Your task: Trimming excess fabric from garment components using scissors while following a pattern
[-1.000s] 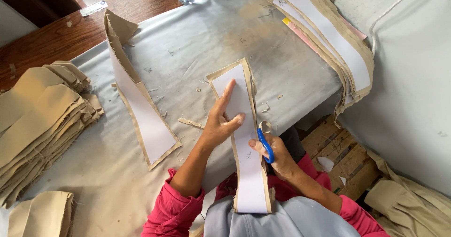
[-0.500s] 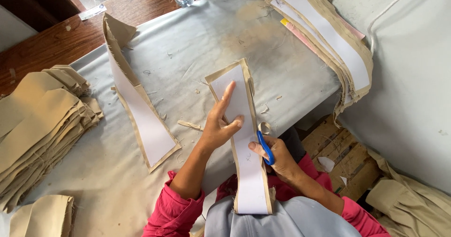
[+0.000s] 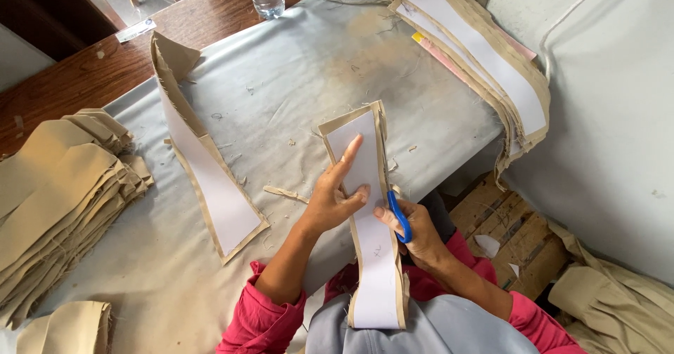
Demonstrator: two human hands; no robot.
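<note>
Little has shifted: left hand [image 3: 335, 198] still presses flat, fingers spread, on the long tan fabric strip with white paper pattern [image 3: 366, 214]. Right hand [image 3: 411, 231], grip closed around blue-handled scissors [image 3: 399, 215], sits at the strip's right edge; the strip runs away from the body across the grey-covered desk [image 3: 295, 80].

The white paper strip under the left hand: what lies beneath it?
Under the white paper strip a tan fabric piece shows as a border along its edges. The left hand presses on top; the right hand holds blue-handled scissors. Their blades are not visible.
</note>
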